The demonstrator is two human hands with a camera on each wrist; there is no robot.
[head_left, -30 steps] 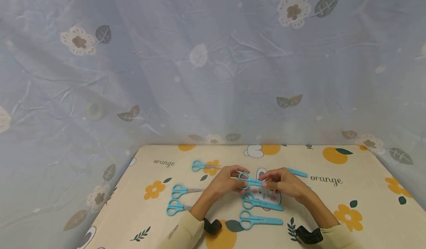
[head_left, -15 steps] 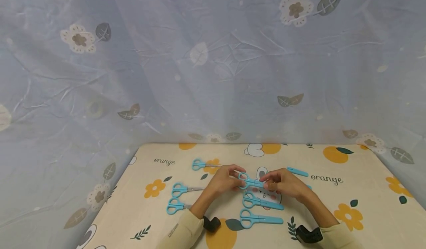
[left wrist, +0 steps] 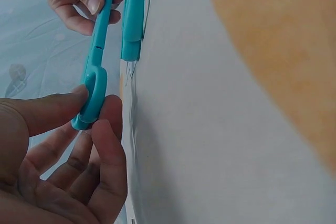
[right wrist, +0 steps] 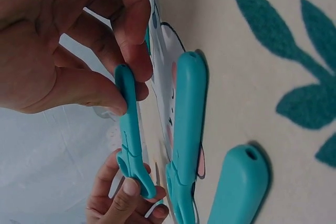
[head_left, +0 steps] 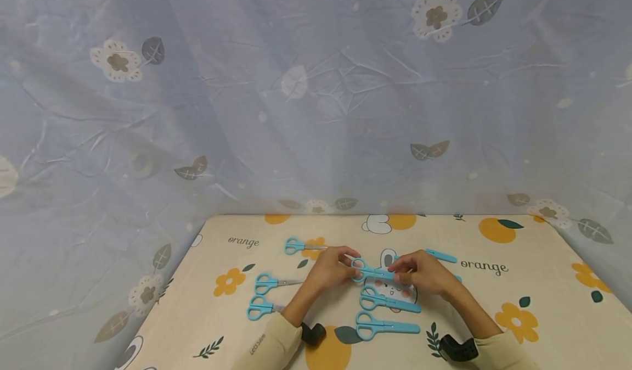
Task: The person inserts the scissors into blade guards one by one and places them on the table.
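Held item: 1 pair of blue scissors (head_left: 366,272), blades enclosed in a sheath (head_left: 382,274), raised above the counter (head_left: 568,337) between the 2 hands. Handle loops face the counter's left edge; the tip faces the right edge.

The left hand (head_left: 334,268) pinches the handle, thumb on one side and fingers on the other. The right hand (head_left: 421,271) pinches the tip end of the sheath between thumb and fingers. Both grips are engaged on the same pair.

Nearer the counter's near edge, 2 further sheathed pairs lie flat, well apart from the side edges: an upper pair (head_left: 395,302) and a lower pair (head_left: 395,326), just beside each other, handles to the left.

Toward the left edge lie 3 unsheathed pairs: a far pair (head_left: 299,246), a middle pair (head_left: 275,283) and a near pair (head_left: 267,307). The near pair's blades are partly hidden by the left arm (head_left: 298,304).

Toward the right edge, beyond the right hand, lies 1 loose sheath (head_left: 441,256).
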